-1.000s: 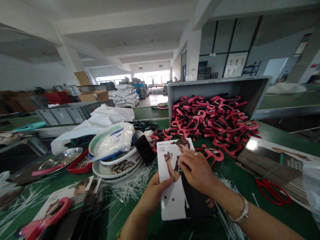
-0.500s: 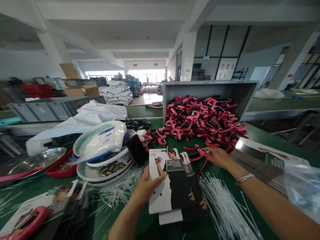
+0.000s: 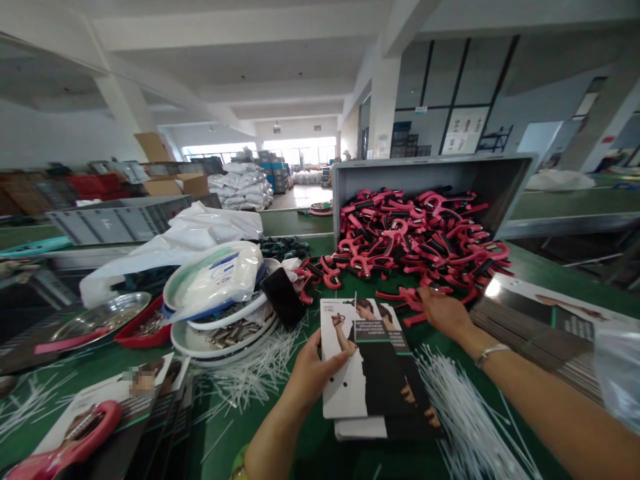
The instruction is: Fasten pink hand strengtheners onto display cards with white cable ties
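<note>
My left hand grips the left edge of some printed cards, its thumb lying on the top one. Beyond the cards, my right hand has its fingers closed on a red hand grip, at the near edge of a large heap of red and black hand grips. That heap spills out of a tipped grey crate. White plastic ties lie in a bundle right of the cards.
A black phone leans by stacked white trays of metal parts. At the lower left is a card with a red grip; more stacked cards lie at the right. A red tray holds small parts.
The view has shifted, so most things sit further right. The red grip at my right hand has turned and lies flatter beside the heap. My left hand still holds the cards.
</note>
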